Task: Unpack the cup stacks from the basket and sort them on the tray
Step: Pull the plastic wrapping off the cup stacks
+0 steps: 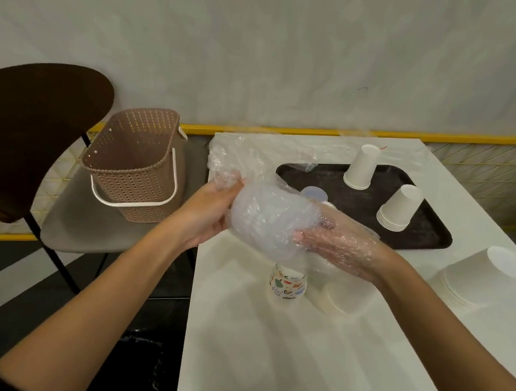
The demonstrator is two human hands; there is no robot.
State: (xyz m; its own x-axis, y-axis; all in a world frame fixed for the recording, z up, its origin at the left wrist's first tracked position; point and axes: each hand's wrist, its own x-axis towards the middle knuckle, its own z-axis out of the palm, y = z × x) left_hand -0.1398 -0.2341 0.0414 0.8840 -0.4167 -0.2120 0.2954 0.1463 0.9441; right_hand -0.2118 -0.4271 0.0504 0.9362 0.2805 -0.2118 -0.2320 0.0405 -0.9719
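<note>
My left hand (209,210) grips the outside of a clear plastic bag (252,176) that holds a stack of translucent cups (267,220). My right hand (336,247) is inside the bag, its fingers curled on the cup stack. The brown woven basket (135,167) stands on a chair seat to the left. On the dark tray (426,236) stand two upside-down white cup stacks (361,166) (399,208) and a small clear lidded cup (314,193), partly hidden by the bag.
On the white table (269,350) in front of me are a patterned cup stack (286,285), a white stack lying on its side (344,297) and a wide white stack (485,278) at the right edge. A dark chair back (36,128) rises at left.
</note>
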